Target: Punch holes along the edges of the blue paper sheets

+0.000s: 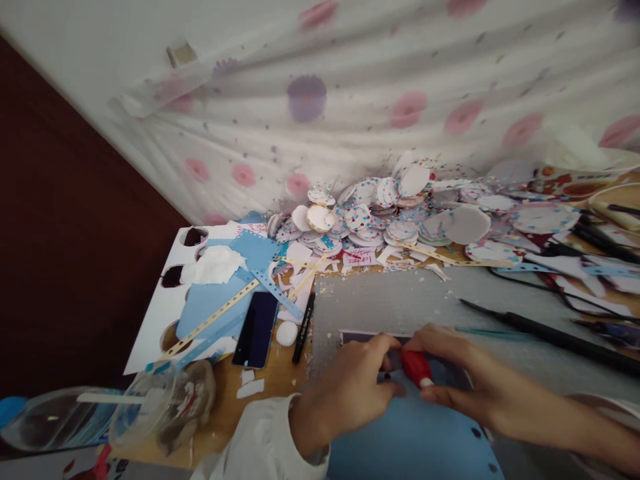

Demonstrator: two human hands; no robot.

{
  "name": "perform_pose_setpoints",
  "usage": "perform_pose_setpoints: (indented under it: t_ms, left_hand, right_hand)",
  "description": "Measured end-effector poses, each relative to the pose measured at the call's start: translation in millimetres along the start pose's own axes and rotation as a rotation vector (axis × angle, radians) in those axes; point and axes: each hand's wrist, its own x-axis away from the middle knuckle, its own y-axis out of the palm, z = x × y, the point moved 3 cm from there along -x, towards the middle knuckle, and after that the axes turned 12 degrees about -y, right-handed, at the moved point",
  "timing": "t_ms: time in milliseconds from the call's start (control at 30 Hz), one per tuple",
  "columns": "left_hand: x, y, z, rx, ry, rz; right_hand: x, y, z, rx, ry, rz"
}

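Note:
My right hand (465, 373) closes its fingers and thumb around a small red tool (416, 367) with a pale tip, whose exact kind I cannot make out. The tool sits at the far edge of a blue sheet (400, 440). Dark round spots, probably holes, line the sheet's lower right edge. From the left, my left hand (353, 380) curls its fingers at the same far edge, its thumb resting on the sheet. Just beyond both hands shows a dark strip with a pale border (347, 337), partly covered by my fingers. Beneath lies a grey mat (380, 300).
A phone (256, 330), a black marker (304, 327) and a white round piece (287, 333) lie left. Behind the mat are heaped paper discs (357, 217) and scraps. A clear cup (145, 407) and bottle (55, 417) are lower left; a black pointed tool (550, 333) lies right.

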Motion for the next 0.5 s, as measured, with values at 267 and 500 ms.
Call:
perform_pose_setpoints:
  t_ms: [267, 500]
  left_hand:
    - [-1.6, 2.5, -8.9, 0.009, -0.055, -0.013]
    - [3.8, -0.5, -10.0, -0.065, -0.023, 0.028]
  right_hand:
    - [-0.3, -5.7, -0.8, 0.020, 0.087, 0.173]
    - [7.6, -13.6, 2.9, 0.092, 0.003, 0.128]
